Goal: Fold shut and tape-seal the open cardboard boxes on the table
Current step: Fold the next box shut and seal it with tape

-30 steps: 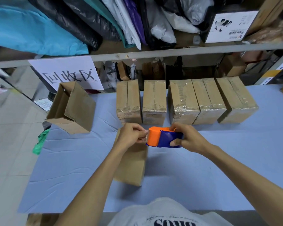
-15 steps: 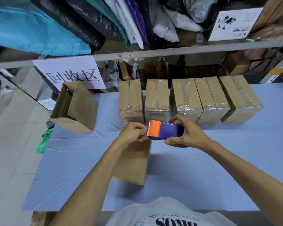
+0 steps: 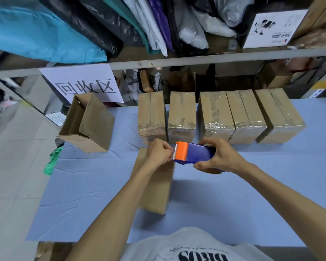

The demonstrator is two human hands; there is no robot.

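Head view: the tape dispenser point(image 3: 194, 153), blue with an orange toothed end, is held in the air above the table point(image 3: 271, 185). The right hand point(image 3: 218, 157) grasps its blue body from the right, fingers over the top and thumb beneath. The left hand point(image 3: 158, 151), touching the dispenser's orange end, has its fingers clenched in a pinch right at the teeth. I judge it has the tape end, though the tape is too clear to make out.

Directly below the dispenser, reaching toward the person, lies the folded box point(image 3: 156, 189), partly hidden by the left forearm, with no tape that I can see. Beyond the dispenser stands a row of sealed boxes point(image 3: 215, 113), glossy with tape. Well to the dispenser's left, an open box point(image 3: 90, 123) lies tipped on its side, flaps loose.

The step in hand, by my reading, is starting a strip for the box below. The next move calls for drawing the tape out, sticking its end over that box's far edge, then running the dispenser along the seam with the flaps pressed flat
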